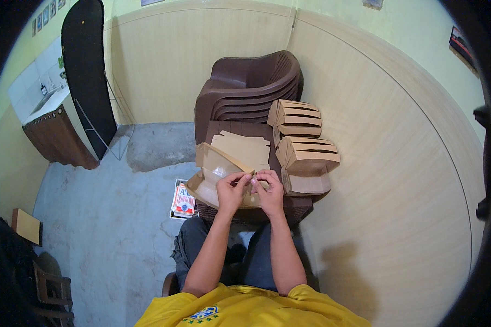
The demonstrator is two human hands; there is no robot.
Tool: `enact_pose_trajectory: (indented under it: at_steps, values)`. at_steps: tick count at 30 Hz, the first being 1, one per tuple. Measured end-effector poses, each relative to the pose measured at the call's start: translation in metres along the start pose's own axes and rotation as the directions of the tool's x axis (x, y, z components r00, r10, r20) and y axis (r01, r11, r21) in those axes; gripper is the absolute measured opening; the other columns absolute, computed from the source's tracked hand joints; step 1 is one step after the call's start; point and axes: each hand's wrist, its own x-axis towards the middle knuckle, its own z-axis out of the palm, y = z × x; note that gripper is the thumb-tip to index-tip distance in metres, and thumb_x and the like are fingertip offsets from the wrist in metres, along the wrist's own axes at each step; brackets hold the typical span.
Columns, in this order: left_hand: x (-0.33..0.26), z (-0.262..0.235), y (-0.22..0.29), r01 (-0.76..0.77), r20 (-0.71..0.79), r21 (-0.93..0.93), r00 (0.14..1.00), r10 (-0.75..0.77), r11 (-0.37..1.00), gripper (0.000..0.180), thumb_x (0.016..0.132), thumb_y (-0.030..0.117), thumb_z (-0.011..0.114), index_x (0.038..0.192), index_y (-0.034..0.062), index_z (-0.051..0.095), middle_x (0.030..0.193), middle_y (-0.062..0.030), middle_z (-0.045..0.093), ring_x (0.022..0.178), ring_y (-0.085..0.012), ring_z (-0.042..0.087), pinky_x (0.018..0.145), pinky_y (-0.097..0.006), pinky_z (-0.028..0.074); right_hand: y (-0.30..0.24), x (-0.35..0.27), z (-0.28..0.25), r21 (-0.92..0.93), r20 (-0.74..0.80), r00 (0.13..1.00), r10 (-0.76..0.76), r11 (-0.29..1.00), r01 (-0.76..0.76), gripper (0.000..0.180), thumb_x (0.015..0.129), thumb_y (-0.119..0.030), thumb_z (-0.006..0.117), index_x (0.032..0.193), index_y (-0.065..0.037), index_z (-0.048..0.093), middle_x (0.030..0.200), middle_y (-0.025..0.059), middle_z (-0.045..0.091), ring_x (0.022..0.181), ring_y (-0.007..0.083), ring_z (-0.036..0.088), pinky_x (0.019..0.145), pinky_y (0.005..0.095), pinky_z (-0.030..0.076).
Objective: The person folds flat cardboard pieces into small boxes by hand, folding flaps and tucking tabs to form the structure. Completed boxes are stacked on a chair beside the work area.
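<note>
Over the seat of a brown plastic chair stack, a partly folded kraft cardboard box [217,170] stands with its sides tilted up and a shiny inner face. My left hand [232,189] pinches the box's near right corner. Right beside it, my right hand [269,188] pinches the same corner with thumb and fingers, and the fingertips of both hands almost meet. The fingers hide the corner's tabs. Behind the box, flat cardboard blanks [243,144] lie on the seat. To the right, folded boxes [305,155] are nested together, with another nested group [297,118] farther back.
The stacked brown chairs [251,90] rise at the back, close to the panelled wall [382,158]. A small container with printed packs [184,200] sits on the floor left of the seat. A tall black panel [87,76] and a sink counter [52,117] stand far left.
</note>
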Motion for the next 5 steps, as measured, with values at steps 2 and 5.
enact_pose_trajectory:
  at_steps: [2, 5]
  values:
    - [0.0012, -0.0024, 0.0006, -0.075, 0.035, 0.076, 0.997, 0.072, 0.994, 0.014, 0.099, 0.008, 0.077, 0.103, -0.0055, 0.080, 0.099, -0.0118, 0.079, 0.086, -0.0178, 0.074, 0.079, -0.030, 0.059, -0.0023, 0.0010, 0.0009, -0.012, -0.005, 1.000, -0.004, 1.000, 0.004, 0.011, 0.099, -0.003, 0.076, 0.107, 0.004, 0.073, 0.118, 0.0092, 0.063, 0.100, 0.0176, 0.069, 0.071, 0.0302, 0.070]
    - [-0.0002, -0.0049, -0.0004, -0.144, 0.048, 0.175, 0.989, 0.137, 0.974, 0.013, 0.100, 0.012, 0.077, 0.104, 0.0003, 0.082, 0.101, -0.0117, 0.080, 0.089, -0.0179, 0.074, 0.082, -0.030, 0.058, -0.0002, 0.0011, 0.0006, 0.006, -0.006, 0.998, 0.059, 0.998, -0.059, 0.013, 0.099, -0.004, 0.076, 0.111, 0.000, 0.075, 0.123, 0.0088, 0.062, 0.106, 0.0182, 0.068, 0.068, 0.0291, 0.069]
